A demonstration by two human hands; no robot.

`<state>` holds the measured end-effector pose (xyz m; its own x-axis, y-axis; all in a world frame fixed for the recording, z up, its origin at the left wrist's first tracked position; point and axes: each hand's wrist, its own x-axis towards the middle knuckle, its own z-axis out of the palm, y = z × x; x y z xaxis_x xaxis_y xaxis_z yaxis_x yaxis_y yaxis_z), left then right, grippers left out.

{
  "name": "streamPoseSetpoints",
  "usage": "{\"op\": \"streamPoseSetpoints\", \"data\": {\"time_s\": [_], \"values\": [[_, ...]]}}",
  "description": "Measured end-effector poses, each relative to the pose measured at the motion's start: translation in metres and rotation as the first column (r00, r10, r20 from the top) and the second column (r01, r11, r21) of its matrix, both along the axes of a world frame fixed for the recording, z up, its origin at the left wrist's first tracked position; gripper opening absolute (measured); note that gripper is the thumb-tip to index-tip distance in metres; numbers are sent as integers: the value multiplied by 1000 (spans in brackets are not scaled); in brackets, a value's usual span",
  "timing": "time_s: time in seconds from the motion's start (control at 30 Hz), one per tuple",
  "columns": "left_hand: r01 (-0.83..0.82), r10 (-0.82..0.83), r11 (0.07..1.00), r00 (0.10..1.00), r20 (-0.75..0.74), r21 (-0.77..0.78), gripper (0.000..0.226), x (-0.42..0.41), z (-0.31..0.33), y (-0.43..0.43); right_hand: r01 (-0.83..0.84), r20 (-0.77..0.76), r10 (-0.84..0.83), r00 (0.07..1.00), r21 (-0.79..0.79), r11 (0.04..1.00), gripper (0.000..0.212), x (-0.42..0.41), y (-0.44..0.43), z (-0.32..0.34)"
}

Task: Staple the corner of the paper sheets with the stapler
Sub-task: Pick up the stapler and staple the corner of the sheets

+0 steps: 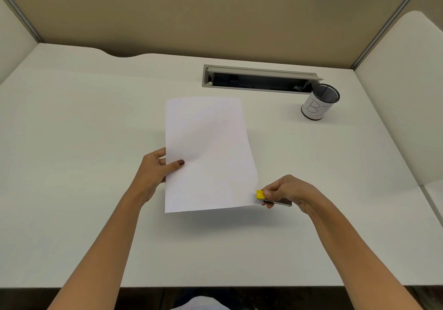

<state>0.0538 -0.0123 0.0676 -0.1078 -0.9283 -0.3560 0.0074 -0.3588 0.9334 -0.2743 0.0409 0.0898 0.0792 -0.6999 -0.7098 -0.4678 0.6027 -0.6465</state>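
White paper sheets (208,151) are held up above the desk, casting a shadow below their near edge. My left hand (155,168) grips their left edge, thumb on top. My right hand (287,192) holds a small stapler (261,195) with a yellow tip and a metal base. The stapler's mouth sits at the sheets' near right corner, the yellow tip on top of the paper. My fingers hide most of the stapler's body.
A black mesh pen cup (320,101) with a white label stands at the back right. A grey cable slot (259,79) lies open in the white desk (84,142). Beige partition walls close the back and sides. The desk's near edge runs along the bottom.
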Motion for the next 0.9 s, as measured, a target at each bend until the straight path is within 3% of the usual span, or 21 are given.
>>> {"op": "streamPoseSetpoints", "data": {"time_s": [0.33,0.6,0.8,0.9], "values": [[6,-6,1000,1000,14,-3,41,-2,0,-3,92,56,-90,994,-28,995,12,3,6,-7],[-8,8,1000,1000,6,-13,40,1,0,-5,18,115,-15,993,-25,1000,22,-11,10,-3],[-32,32,999,999,-12,-12,38,3,-2,-6,321,55,-316,947,-161,933,33,-19,12,-5],[-40,40,999,999,-8,-12,41,1,-4,-6,417,-94,-471,877,-340,843,28,-15,15,-19]]}}
